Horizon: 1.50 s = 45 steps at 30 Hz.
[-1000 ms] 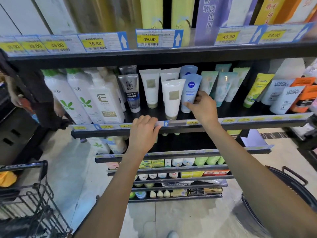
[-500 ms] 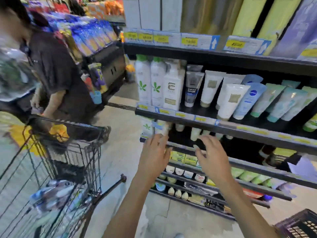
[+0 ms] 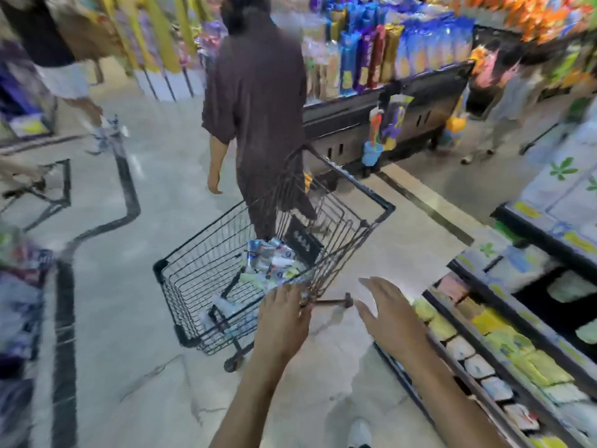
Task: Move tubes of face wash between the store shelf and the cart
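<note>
One wire cart stands mid-aisle, holding a blurred heap of tubes, too smeared to count. Two bare hands hover at its near corner: the left hand and right hand, fingers straight, holding nothing. One shelf stands right of the cart.

Even, bright overhead store light is falling without strong shadows; heavy motion blur is smearing the whole frame, and wide-angle distortion is bending the edges.
</note>
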{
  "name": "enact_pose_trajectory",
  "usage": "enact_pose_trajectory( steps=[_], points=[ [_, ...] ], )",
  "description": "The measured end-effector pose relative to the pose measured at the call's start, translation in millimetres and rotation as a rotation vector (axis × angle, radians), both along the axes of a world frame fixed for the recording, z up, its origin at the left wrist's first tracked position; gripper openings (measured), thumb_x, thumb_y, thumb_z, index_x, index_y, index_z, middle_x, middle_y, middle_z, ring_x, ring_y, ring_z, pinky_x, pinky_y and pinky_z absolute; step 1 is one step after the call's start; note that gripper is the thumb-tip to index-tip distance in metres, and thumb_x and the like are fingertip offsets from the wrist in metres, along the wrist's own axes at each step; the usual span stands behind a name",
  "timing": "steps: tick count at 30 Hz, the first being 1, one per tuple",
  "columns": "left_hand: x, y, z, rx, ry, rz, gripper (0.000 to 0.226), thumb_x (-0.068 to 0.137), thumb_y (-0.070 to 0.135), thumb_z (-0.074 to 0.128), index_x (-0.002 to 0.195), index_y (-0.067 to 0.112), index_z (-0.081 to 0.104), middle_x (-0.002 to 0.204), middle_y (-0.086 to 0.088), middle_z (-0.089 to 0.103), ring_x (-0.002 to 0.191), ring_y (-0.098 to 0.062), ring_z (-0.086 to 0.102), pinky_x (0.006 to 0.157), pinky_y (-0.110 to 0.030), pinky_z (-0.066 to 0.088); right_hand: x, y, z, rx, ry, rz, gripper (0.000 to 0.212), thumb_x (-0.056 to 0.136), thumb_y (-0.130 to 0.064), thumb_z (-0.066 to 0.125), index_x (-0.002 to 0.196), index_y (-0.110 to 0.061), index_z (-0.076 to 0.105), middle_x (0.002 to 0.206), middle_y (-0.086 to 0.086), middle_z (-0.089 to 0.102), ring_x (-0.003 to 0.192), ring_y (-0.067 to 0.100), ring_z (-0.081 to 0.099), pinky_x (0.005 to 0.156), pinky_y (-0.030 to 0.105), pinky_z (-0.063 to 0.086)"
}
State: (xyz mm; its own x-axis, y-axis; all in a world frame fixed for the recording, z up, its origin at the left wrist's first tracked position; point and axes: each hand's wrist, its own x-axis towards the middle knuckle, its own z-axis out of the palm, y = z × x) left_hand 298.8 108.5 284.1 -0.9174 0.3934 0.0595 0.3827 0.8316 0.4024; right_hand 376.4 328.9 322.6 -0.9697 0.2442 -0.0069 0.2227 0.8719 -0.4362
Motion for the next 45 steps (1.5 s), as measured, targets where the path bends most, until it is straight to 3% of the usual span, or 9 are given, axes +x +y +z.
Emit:
enact_pose_trajectory(
  steps=[4, 8, 20, 24, 29, 33, 40, 42, 45],
  points=[
    [-9, -45, -7, -0.065, -0.096, 0.112, 0.047, 0.103, 0.044, 0.048, 0.141, 0.015, 0.051, 0.136, -0.009, 0.056, 0.127, -0.033, 0.049, 0.107, -0.043, 0.039, -38, -33, -18, -0.042, -0.083, 0.09, 0.052, 0.105, -0.044, 0.049, 0.152, -0.023, 0.046, 0.156, -0.003, 0.044, 0.143, 0.017, 0.038, 0.116, 0.033, 0.035],
    [-30, -64, -20, -0.071, -0.149, 0.17, 0.053, 0.103, 0.047, 0.049, 0.147, 0.019, 0.048, 0.142, -0.006, 0.055, 0.13, -0.029, 0.049, 0.108, -0.041, 0.042, -68, -46, -38, -0.087, -0.143, 0.141, 0.051, 0.103, -0.045, 0.049, 0.151, -0.027, 0.046, 0.156, -0.004, 0.044, 0.143, 0.018, 0.039, 0.115, 0.038, 0.039],
    [-165, -30, -46, -0.115, -0.301, 0.271, 0.053, 0.104, 0.046, 0.049, 0.149, 0.018, 0.047, 0.144, -0.007, 0.055, 0.132, -0.028, 0.049, 0.106, -0.043, 0.044, -225, -13, -73, -0.118, -0.326, 0.206, 0.049, 0.102, -0.048, 0.05, 0.148, -0.032, 0.046, 0.153, -0.006, 0.045, 0.139, 0.02, 0.044, 0.107, 0.054, 0.045],
    [-211, -24, -66, -0.126, -0.358, 0.294, 0.053, 0.103, 0.046, 0.05, 0.146, 0.015, 0.051, 0.138, -0.009, 0.059, 0.126, -0.031, 0.053, 0.102, -0.045, 0.046, -292, -12, -87, -0.119, -0.344, 0.285, 0.044, 0.102, -0.039, 0.055, 0.144, -0.025, 0.051, 0.141, -0.001, 0.055, 0.126, 0.021, 0.051, 0.099, 0.038, 0.048],
    [-258, -29, -91, -0.073, -0.456, 0.349, 0.054, 0.103, 0.042, 0.052, 0.149, 0.014, 0.049, 0.144, -0.01, 0.056, 0.131, -0.031, 0.051, 0.103, -0.045, 0.046, -359, -28, -111, -0.133, -0.445, 0.305, 0.044, 0.102, -0.035, 0.057, 0.144, -0.022, 0.052, 0.135, 0.003, 0.058, 0.122, 0.025, 0.055, 0.084, 0.032, 0.04],
    [-302, -39, -121, -0.013, -0.57, 0.407, 0.055, 0.105, 0.041, 0.051, 0.151, 0.013, 0.045, 0.147, -0.012, 0.052, 0.134, -0.032, 0.048, 0.106, -0.047, 0.045, -416, -46, -144, -0.131, -0.524, 0.301, 0.049, 0.101, -0.03, 0.059, 0.148, -0.017, 0.05, 0.138, 0.008, 0.058, 0.12, 0.029, 0.058, 0.09, 0.037, 0.049],
    [-384, -53, -203, 0.004, -0.689, 0.424, 0.055, 0.103, 0.037, 0.057, 0.149, 0.009, 0.045, 0.141, -0.019, 0.055, 0.127, -0.038, 0.054, 0.105, -0.048, 0.048, -509, -62, -234, -0.147, -0.613, 0.168, 0.038, 0.096, -0.032, 0.066, 0.128, -0.013, 0.056, 0.121, 0.013, 0.066, 0.099, 0.033, 0.064, 0.081, 0.041, 0.054],
    [-403, -54, -231, 0.014, -0.71, 0.433, 0.053, 0.102, 0.035, 0.058, 0.146, 0.008, 0.046, 0.137, -0.019, 0.057, 0.122, -0.037, 0.057, 0.101, -0.046, 0.05, -529, -63, -265, -0.149, -0.636, 0.125, 0.041, 0.097, -0.033, 0.065, 0.131, -0.014, 0.053, 0.119, 0.012, 0.064, 0.094, 0.032, 0.061, 0.075, 0.04, 0.053],
    [-429, -52, -275, 0.028, -0.742, 0.439, 0.054, 0.102, 0.034, 0.059, 0.147, 0.007, 0.045, 0.138, -0.02, 0.055, 0.122, -0.037, 0.057, 0.099, -0.046, 0.05, -555, -64, -312, -0.131, -0.643, 0.11, 0.052, 0.096, -0.028, 0.066, 0.143, -0.013, 0.049, 0.126, 0.015, 0.062, 0.109, 0.036, 0.061, 0.077, 0.038, 0.045]
  ],
)
